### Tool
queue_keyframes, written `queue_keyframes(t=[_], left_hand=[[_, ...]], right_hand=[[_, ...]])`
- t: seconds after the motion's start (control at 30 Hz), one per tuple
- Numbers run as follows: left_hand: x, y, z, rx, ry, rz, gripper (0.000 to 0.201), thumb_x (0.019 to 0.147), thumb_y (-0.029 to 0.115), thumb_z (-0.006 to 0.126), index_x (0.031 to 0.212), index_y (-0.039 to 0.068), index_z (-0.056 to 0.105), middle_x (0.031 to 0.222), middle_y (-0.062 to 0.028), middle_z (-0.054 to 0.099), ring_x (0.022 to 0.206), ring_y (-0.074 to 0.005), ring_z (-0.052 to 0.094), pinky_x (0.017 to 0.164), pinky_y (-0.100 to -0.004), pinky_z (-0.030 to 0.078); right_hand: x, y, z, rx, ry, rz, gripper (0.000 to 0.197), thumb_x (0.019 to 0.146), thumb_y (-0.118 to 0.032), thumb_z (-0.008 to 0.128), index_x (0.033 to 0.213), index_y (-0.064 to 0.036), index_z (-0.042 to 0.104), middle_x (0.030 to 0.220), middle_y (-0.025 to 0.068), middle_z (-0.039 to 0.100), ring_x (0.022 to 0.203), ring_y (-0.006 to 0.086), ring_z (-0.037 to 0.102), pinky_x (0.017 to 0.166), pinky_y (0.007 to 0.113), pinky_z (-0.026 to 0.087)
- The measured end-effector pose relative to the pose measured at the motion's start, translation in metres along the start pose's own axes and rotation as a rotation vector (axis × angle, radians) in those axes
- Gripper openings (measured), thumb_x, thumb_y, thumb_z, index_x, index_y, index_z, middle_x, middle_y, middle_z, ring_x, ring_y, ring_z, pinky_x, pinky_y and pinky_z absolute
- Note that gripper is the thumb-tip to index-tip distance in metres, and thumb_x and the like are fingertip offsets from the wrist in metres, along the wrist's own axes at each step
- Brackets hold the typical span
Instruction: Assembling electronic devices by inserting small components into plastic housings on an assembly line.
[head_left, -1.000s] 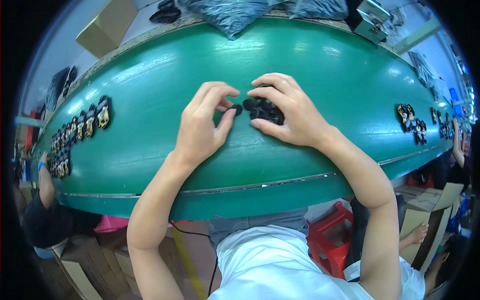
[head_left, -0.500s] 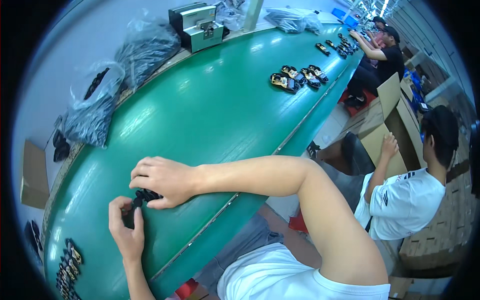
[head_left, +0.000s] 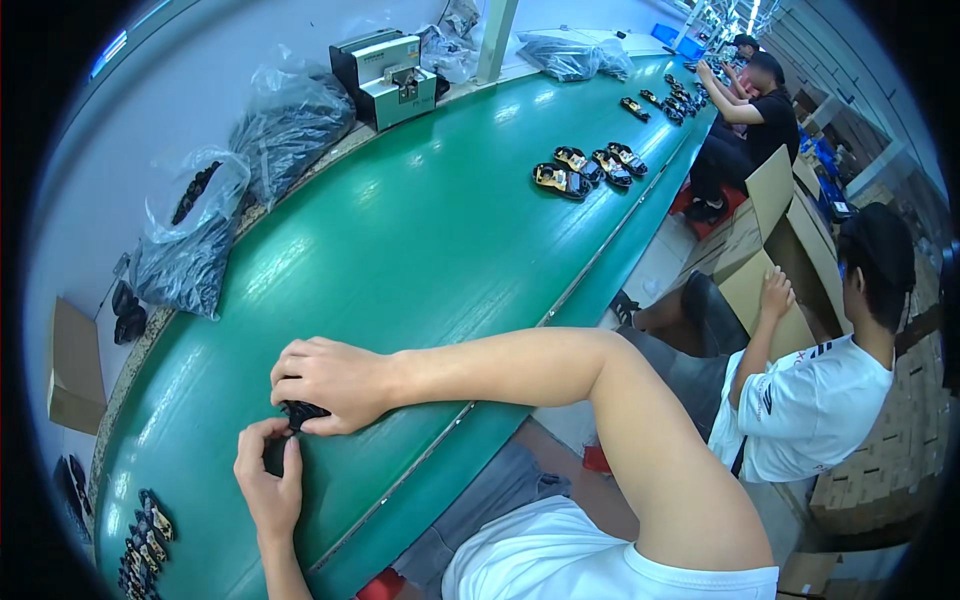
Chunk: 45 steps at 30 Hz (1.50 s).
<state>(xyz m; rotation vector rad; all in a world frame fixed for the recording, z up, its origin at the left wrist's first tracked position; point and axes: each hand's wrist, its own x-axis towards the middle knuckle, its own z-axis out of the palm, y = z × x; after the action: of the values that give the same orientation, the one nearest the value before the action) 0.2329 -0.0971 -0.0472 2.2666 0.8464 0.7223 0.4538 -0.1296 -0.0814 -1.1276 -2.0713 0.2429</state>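
Right hand (head_left: 335,385) on green tabletop (head_left: 420,260), palm down, fingers and thumb curved around small black parts (head_left: 303,412), gap moderately wide; can't tell if it grips any. Black parts sit under and between its fingers, partly hidden. Left hand (head_left: 268,478) just beside, below the right one in view, thumb and forefinger tips close together, narrow gap, right at the edge of the black parts; can't tell if a part is pinched. Left of left hand and lower: row of black-and-gold gadgets (head_left: 146,540). Well up and right of right hand: four more gadgets (head_left: 588,170), same colors. Above right hand, at far tabletop edge: plastic bags (head_left: 295,125), metal case (head_left: 405,90). Well right of right hand: seated co-worker (head_left: 812,415), white shirt, hand at open cardboard box (head_left: 770,195).
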Motion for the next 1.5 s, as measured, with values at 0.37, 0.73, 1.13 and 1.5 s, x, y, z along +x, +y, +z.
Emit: queue_keyframes(t=[0.37,0.73,1.13,1.5], left_hand=[[-0.001,0.002,0.003,0.06,0.03,0.085,0.02,0.082,-0.005,0.065,0.102,-0.003,0.062,0.093,-0.0141,0.063,0.086,-0.028,0.062,0.08,-0.0366,0.05],[0.0,0.002,0.001,0.062,0.018,0.087,0.016,0.082,-0.007,0.063,0.097,-0.002,0.06,0.094,-0.0142,0.063,0.088,-0.0305,0.06,0.081,-0.0387,0.049],[-0.002,0.004,0.003,0.034,0.025,0.074,0.02,0.083,-0.006,0.062,0.102,-0.002,0.062,0.102,-0.0159,0.064,0.094,-0.0317,0.061,0.084,-0.0393,0.049],[0.0,0.01,0.001,0.101,0.013,0.17,0.016,0.079,-0.007,0.066,0.093,0.0,0.061,0.103,-0.0161,0.064,0.096,-0.0331,0.061,0.085,-0.041,0.05]], right_hand=[[0.002,0.002,0.002,0.006,0.019,-0.01,0.04,0.077,-0.026,0.079,0.11,-0.008,0.066,0.121,0.0116,0.062,0.121,0.0315,0.053,0.1,0.046,0.045],[0.002,0.001,-0.001,0.011,0.022,-0.002,0.037,0.077,-0.028,0.08,0.107,-0.0091,0.067,0.118,0.0096,0.062,0.12,0.0308,0.054,0.098,0.046,0.045],[0.001,0.002,0.001,0.032,0.014,-0.036,0.03,0.078,-0.029,0.08,0.101,-0.0134,0.069,0.119,0.0083,0.062,0.119,0.0308,0.053,0.097,0.046,0.044],[0.002,-0.001,-0.002,0.003,0.009,-0.013,0.028,0.078,-0.027,0.078,0.097,-0.0115,0.067,0.116,0.0086,0.063,0.118,0.0304,0.054,0.096,0.045,0.044]])
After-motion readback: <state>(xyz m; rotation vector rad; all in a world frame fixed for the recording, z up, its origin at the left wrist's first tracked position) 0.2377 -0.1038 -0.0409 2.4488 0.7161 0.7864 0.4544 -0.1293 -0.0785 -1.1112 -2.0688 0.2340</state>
